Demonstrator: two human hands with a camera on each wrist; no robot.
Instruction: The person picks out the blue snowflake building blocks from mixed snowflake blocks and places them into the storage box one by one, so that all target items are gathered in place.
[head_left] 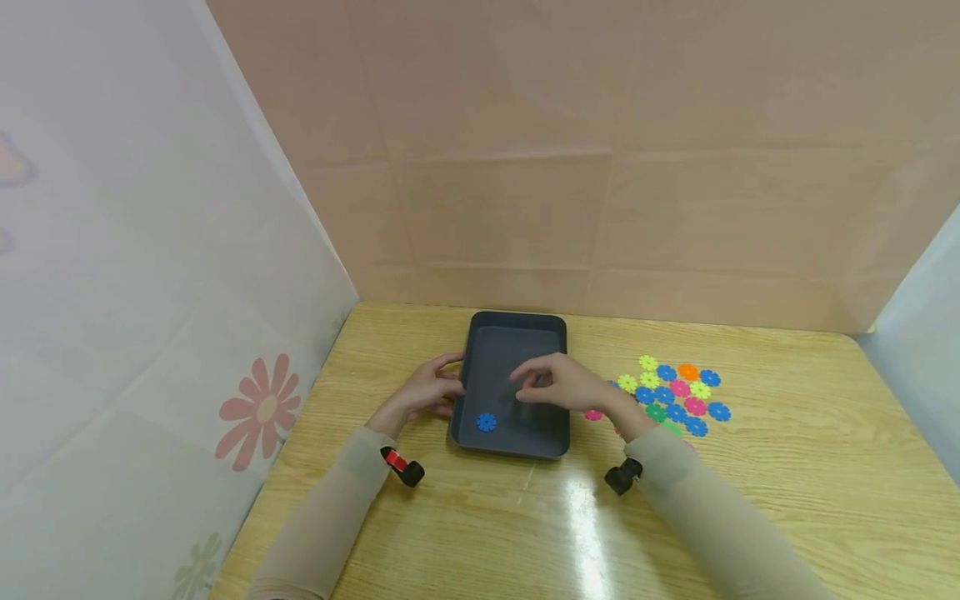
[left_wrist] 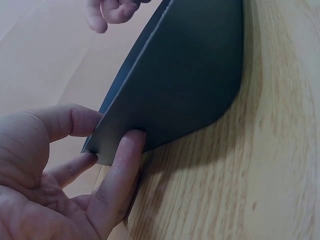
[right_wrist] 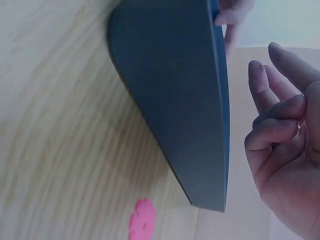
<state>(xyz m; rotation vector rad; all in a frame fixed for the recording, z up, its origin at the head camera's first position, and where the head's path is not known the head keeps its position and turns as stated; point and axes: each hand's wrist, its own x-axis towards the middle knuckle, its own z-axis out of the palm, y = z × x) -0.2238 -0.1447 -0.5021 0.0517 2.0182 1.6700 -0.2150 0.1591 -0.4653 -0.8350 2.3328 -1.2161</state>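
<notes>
Here I am, left hand [head_left: 431, 387] on the nine o'clock side of the dark tray [head_left: 498, 350], thumb at the rim, fingertips against the outer wall, clamped lightly by the look of it. My right hand [head_left: 562, 383] hovers over the three o'clock side, well apart from the left; thumb and forefinger stand apart, other fingers curled, nothing between them that I can see. And there, flat in the tray at seven o'clock, one blue disc [head_left: 486, 422]!

Now, the danger: my right sleeve [head_left: 720, 492] crosses the edge of the loose pile out at three o'clock, so a low elbow could drag pieces across the table [head_left: 810, 433]. The discs look thin and crowded, so a hasty pinch might miss or lift two at once. And if my left fingers slacken, a bump on the rim could slide the tray.

The count! One tray, one disc inside it. In the pile: one orange disc [head_left: 687, 372], four yellow discs [head_left: 700, 389], seven clear blue pieces [head_left: 719, 412] plus an eighth peeking past my wrist, two green discs [head_left: 656, 412], one partly covered, and two clear pink discs [head_left: 695, 406]. A third pink piece [head_left: 592, 414] sits just beyond the tray, between three and four o'clock. My forearm hides others, so the total I can't tell.
</notes>
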